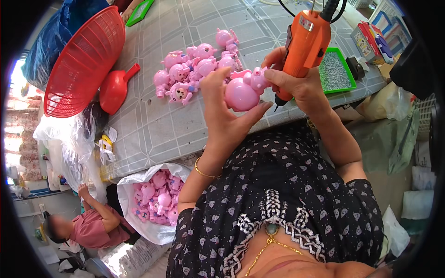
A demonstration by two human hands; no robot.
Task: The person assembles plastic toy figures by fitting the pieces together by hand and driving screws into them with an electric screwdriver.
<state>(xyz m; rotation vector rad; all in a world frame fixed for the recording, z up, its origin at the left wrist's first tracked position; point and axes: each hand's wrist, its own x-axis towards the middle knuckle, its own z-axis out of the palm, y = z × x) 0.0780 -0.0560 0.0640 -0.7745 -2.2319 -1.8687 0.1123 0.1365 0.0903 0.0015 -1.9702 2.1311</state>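
A glossy pink plastic toy figure [243,93] with a big rounded part is between my two hands above the table's near edge. My left hand [221,104] curves around its round part, thumb below and fingers on the far side. My right hand [296,85] pinches the small end of the toy with thumb and fingertips. The same hand also carries an orange electric screwdriver [303,44], its bit pointing down beside the toy, apart from it. Several similar pink toy figures [180,92] lie grouped on the table, left of my hands.
A green tray [353,83] of small metal pieces sits right of the screwdriver. A red basket [88,60] and red scoop [113,90] are at the left edge. Below, a white sack [125,194] holds many pink toys. Another person [95,224] sits at lower left.
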